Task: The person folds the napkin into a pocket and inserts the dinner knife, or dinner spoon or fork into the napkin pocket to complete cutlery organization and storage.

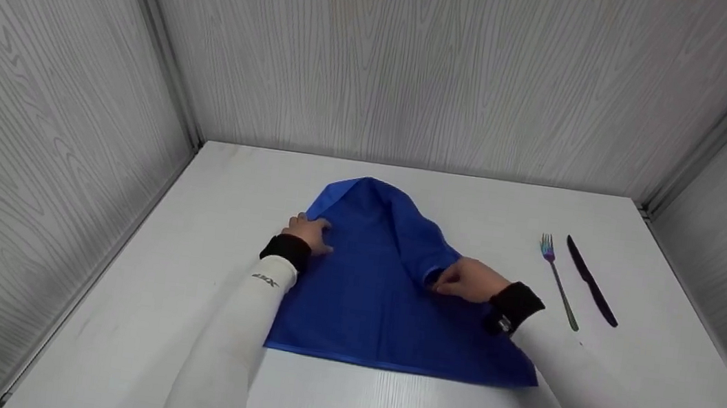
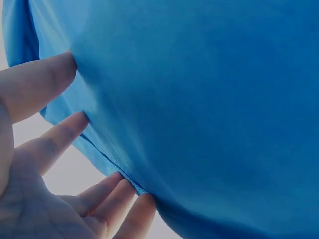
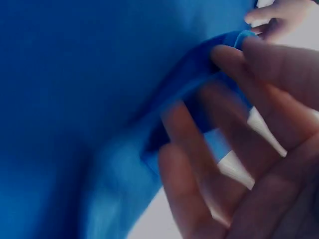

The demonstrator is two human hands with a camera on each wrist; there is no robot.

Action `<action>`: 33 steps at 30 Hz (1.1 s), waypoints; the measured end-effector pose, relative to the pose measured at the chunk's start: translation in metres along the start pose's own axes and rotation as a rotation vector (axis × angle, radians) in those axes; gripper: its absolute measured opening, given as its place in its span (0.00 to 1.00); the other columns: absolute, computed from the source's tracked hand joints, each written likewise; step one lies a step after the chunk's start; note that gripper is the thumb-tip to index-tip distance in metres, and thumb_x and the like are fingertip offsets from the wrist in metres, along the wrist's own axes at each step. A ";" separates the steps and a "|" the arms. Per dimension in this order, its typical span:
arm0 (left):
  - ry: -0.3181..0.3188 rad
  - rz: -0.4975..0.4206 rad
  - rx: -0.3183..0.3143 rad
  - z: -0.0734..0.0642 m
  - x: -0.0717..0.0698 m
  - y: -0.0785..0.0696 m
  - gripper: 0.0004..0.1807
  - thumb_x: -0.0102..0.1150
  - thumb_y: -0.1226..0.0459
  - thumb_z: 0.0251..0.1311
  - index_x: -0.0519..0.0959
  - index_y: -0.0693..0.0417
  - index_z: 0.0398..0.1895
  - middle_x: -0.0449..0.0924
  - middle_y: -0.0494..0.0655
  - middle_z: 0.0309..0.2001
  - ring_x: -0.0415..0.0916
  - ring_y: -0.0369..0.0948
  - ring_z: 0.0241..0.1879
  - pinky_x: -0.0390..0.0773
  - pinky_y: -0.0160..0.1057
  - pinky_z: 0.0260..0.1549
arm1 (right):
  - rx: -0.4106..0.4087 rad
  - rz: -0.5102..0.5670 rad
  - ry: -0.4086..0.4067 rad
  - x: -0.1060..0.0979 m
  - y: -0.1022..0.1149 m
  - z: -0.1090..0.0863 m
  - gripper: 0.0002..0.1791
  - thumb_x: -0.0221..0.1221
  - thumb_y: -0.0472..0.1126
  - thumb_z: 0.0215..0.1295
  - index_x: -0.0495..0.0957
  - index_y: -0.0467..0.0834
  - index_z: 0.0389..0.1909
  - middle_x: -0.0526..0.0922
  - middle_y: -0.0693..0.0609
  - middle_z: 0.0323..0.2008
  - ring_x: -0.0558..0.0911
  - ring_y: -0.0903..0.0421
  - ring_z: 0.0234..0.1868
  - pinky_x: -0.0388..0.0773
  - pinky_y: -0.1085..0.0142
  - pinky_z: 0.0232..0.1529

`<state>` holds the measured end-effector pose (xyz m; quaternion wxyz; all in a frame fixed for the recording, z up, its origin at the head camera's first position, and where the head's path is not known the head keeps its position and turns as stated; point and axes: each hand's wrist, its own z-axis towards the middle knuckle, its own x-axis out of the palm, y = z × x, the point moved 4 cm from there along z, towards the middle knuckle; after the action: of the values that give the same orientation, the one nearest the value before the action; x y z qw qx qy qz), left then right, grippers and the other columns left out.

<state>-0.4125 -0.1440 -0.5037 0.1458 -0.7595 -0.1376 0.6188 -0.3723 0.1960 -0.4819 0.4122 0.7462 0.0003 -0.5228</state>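
Observation:
A blue cloth (image 1: 358, 300) lies on the white table, its far right part folded over toward the middle. My left hand (image 1: 308, 233) is at the cloth's left edge; in the left wrist view its spread, fairly straight fingers (image 2: 65, 132) touch the fabric along the hem. On the right, my right hand (image 1: 470, 281) pinches the folded-over edge between thumb and index finger. The right wrist view shows the lifted hem between those fingertips (image 3: 227, 55), with the other fingers spread loosely below, partly blurred.
Right of the cloth lie a fork (image 1: 559, 280) with an iridescent sheen and a dark knife (image 1: 591, 280), side by side. Grey wood-grain panels (image 1: 395, 62) enclose the white table (image 1: 219, 193) at the back and both sides.

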 end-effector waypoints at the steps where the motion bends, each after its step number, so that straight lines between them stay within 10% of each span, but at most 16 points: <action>1: 0.005 -0.001 -0.001 0.001 0.000 0.001 0.35 0.68 0.54 0.68 0.71 0.54 0.76 0.59 0.70 0.76 0.59 0.64 0.75 0.67 0.64 0.70 | 0.056 0.076 -0.001 0.001 -0.003 0.001 0.11 0.64 0.39 0.74 0.91 0.40 0.49 0.91 0.48 0.42 0.82 0.60 0.37 0.79 0.68 0.42; 7: 0.037 0.003 -0.037 0.007 0.001 0.004 0.37 0.61 0.51 0.73 0.66 0.52 0.80 0.55 0.67 0.81 0.54 0.64 0.78 0.63 0.64 0.73 | 0.351 0.911 -0.076 -0.004 -0.027 0.003 0.21 0.55 0.37 0.81 0.73 0.42 0.71 0.81 0.47 0.51 0.89 0.54 0.46 0.84 0.64 0.46; 11: -0.001 0.031 -0.058 0.016 0.003 0.005 0.30 0.51 0.53 0.79 0.71 0.64 0.75 0.65 0.67 0.76 0.59 0.64 0.75 0.65 0.62 0.72 | 0.419 1.136 -0.142 -0.011 -0.036 0.004 0.28 0.51 0.37 0.83 0.60 0.47 0.79 0.69 0.40 0.69 0.82 0.47 0.63 0.81 0.60 0.55; 17: -0.256 -0.175 -0.070 0.023 -0.007 0.012 0.20 0.47 0.65 0.79 0.79 0.72 0.63 0.77 0.68 0.65 0.67 0.63 0.69 0.71 0.58 0.68 | 0.419 1.022 -0.373 -0.023 -0.040 0.003 0.32 0.51 0.34 0.81 0.56 0.35 0.82 0.56 0.39 0.83 0.63 0.45 0.80 0.68 0.56 0.75; 22: -0.538 -0.569 -0.059 0.021 -0.028 0.029 0.11 0.56 0.71 0.72 0.82 0.66 0.53 0.85 0.65 0.50 0.81 0.57 0.53 0.77 0.50 0.58 | 0.355 0.788 -0.488 -0.029 -0.041 0.003 0.28 0.60 0.39 0.77 0.71 0.29 0.71 0.81 0.36 0.64 0.87 0.56 0.53 0.79 0.66 0.62; 27: -0.451 -0.660 -0.063 0.022 -0.028 0.035 0.19 0.46 0.74 0.66 0.82 0.61 0.55 0.83 0.63 0.52 0.77 0.52 0.47 0.74 0.46 0.49 | 0.381 0.374 -0.393 -0.012 -0.044 0.010 0.19 0.65 0.43 0.73 0.79 0.30 0.53 0.87 0.39 0.47 0.85 0.59 0.37 0.81 0.68 0.41; 33: -0.275 -0.564 -0.116 0.021 -0.021 0.038 0.28 0.39 0.75 0.65 0.85 0.62 0.60 0.80 0.61 0.67 0.77 0.54 0.59 0.75 0.45 0.55 | 0.425 0.272 -0.514 -0.016 -0.050 0.016 0.14 0.61 0.31 0.70 0.77 0.29 0.52 0.81 0.29 0.54 0.81 0.36 0.55 0.78 0.51 0.56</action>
<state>-0.4366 -0.1859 -0.5035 0.2481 -0.6078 -0.3959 0.6421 -0.4137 0.2258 -0.5020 0.3002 0.6527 -0.3112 -0.6220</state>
